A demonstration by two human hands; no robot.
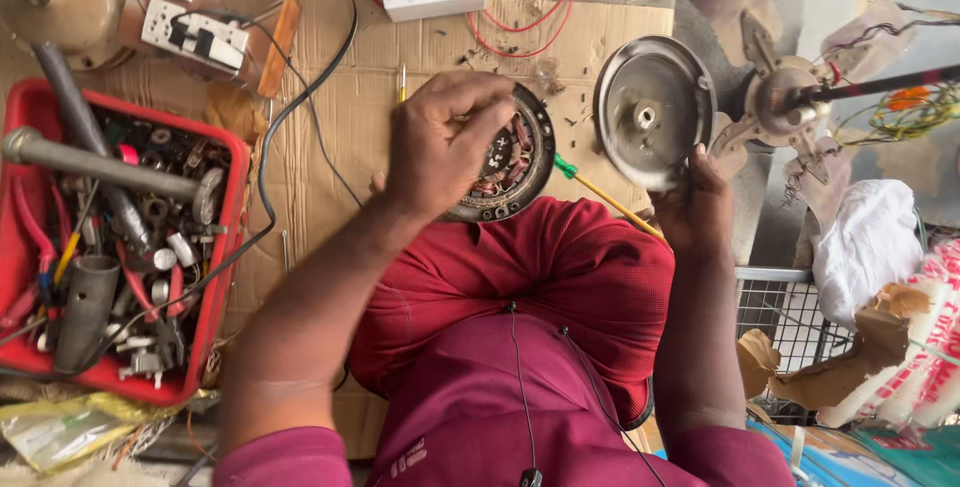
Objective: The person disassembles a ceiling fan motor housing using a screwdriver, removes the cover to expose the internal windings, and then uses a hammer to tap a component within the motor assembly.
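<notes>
The left hand [440, 142] curls its fingers over the round, copper-wound fan motor stator [510, 169] near the cardboard sheet's [330, 117] middle, probably heavy and rigid, best gripped by its metal rim, while the right hand [695, 209] clasps the shiny domed metal motor cover [652, 109] at its lower edge.

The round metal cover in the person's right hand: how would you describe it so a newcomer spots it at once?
Start at the cardboard sheet covering the floor and go to its right edge. There the right hand holds up a shiny round metal cover by its lower rim. Unlike the wound motor core under the left hand, it is smooth, silvery and dish-shaped.
</notes>
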